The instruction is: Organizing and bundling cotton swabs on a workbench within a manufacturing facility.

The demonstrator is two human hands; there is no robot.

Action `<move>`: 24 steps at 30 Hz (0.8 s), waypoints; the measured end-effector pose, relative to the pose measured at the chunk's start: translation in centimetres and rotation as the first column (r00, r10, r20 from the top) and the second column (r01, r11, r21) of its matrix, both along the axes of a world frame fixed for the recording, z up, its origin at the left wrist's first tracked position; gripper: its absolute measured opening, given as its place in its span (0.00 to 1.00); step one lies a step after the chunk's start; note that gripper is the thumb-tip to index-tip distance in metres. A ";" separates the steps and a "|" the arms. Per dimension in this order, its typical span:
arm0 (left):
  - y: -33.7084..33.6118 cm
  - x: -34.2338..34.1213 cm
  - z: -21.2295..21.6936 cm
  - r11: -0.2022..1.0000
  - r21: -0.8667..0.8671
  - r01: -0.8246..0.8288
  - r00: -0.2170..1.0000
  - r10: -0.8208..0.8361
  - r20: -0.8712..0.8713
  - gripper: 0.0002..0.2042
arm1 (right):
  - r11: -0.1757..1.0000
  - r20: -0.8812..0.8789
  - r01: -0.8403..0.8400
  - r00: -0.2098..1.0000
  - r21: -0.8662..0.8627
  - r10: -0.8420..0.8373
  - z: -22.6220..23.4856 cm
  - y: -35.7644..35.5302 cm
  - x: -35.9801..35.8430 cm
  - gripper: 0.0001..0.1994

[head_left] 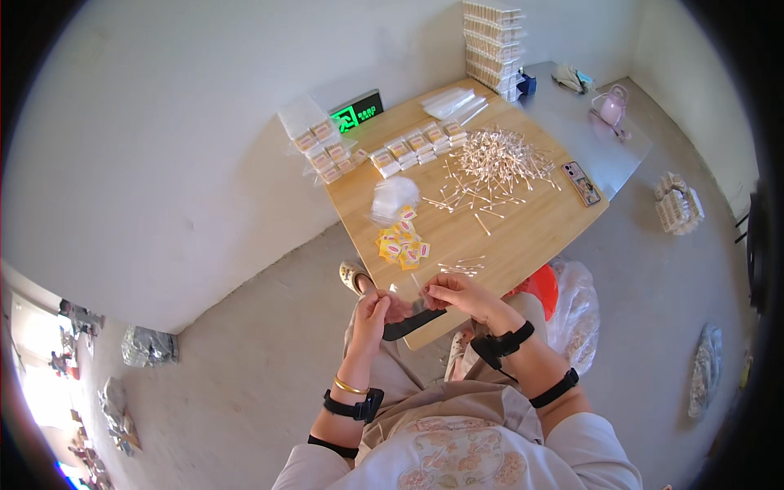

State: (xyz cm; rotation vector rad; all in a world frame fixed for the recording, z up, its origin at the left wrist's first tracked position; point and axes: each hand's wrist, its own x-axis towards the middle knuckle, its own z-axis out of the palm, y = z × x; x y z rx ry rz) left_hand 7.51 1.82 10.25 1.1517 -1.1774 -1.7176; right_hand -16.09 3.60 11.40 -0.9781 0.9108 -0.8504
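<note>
Holding: both hands [425,302] pinch a small clear bag [406,287] over the counter [531,237] edge, fingers closed
Swabs: cotton swabs [461,266] just beyond
Tip: probably keep bag mouth spread, feed swabs straight

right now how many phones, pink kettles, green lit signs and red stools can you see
phone: 1
pink kettle: 1
green lit sign: 1
red stool: 1
total: 4
</note>
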 end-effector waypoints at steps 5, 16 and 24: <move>3.0 2.0 2.9 0.996 -0.092 -0.005 0.995 0.015 0.102 0.10 | 0.993 -0.036 -0.024 0.999 -0.112 0.020 1.2 2.4 2.4 0.11; 8.3 4.5 5.1 0.971 -0.237 -0.028 0.991 0.057 0.117 0.12 | 0.968 -0.086 -0.070 0.995 -0.241 0.051 3.9 6.5 5.6 0.09; 11.7 4.4 8.9 0.671 -0.693 -0.265 0.820 0.535 0.204 0.07 | 0.869 -0.198 0.114 0.952 -0.481 -0.234 6.1 8.8 5.8 0.07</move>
